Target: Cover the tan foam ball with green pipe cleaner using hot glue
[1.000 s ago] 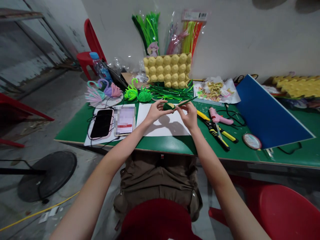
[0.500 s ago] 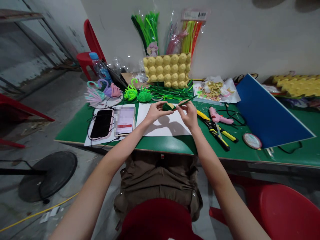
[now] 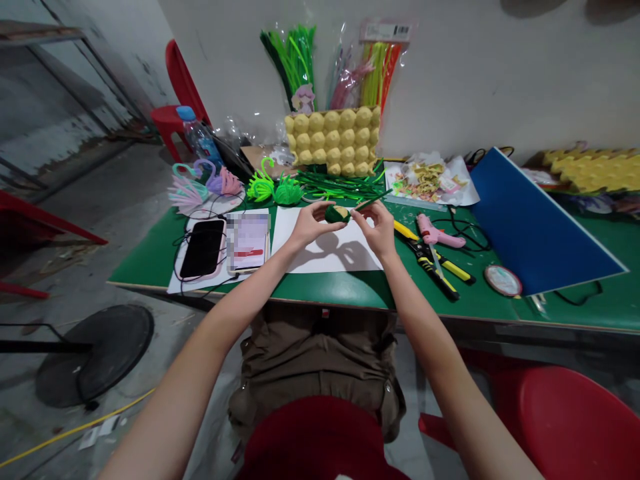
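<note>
My left hand grips a small rounded piece, dark green and fuzzy on the outside with a pale yellow patch on top. Pinched in my right hand is a dark green pipe cleaner, which points up and to the right past the fingers. Its near end is close to the rounded piece; whether the two are joined I cannot tell. Both hands hover over a white sheet of paper and cast shadows on it.
Right of the paper lie yellow-black pliers and a pink glue gun. To the left are two phones with black cables. Behind stand a yellow egg tray, loose green pipe cleaners and a blue board.
The pipe cleaner and the fingers of my right hand have shifted very slightly. Both hands keep the same hold, and the whole view has drifted a little.
</note>
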{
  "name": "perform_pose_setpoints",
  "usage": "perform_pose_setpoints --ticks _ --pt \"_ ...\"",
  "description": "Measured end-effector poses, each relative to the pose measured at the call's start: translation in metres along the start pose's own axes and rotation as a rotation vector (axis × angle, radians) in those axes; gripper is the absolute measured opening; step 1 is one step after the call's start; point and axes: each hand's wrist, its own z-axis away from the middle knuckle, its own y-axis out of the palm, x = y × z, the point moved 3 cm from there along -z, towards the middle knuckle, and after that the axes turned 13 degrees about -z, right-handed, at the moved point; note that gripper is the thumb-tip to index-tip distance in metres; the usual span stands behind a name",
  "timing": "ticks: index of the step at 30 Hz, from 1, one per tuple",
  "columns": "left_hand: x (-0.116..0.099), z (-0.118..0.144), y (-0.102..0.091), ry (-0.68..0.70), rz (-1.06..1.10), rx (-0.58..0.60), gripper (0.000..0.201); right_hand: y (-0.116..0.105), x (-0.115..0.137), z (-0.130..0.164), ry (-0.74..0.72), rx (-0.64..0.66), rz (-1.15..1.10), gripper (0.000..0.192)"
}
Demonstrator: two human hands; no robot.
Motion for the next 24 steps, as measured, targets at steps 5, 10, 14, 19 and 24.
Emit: perform_pose_setpoints --ticks 5,10,14,19,24 --pt "0.0 0.0 0.001 -0.13 0.18 0.02 0.053 0.002 0.005 0.0 -0.019 0.011 -0.031 0.028" --pt "-0.001 0.002 0.005 -0.283 0.379 0.143 0.045 0.004 0.016 0.001 -0.147 0.071 -0.015 0.019" --pt "-0.002 0.004 0.006 -0.307 0.421 0.185 0.042 0.005 0.015 0.001 -0.113 0.101 -0.007 0.021" --pt "-0.001 0.002 0.007 -0.32 0.42 0.188 0.046 0.006 0.014 0.001 -0.094 0.097 -0.03 0.024" --pt "0.003 0.0 0.008 -0.32 0.398 0.174 0.046 0.006 0.015 0.0 -0.062 0.1 -0.009 0.024"
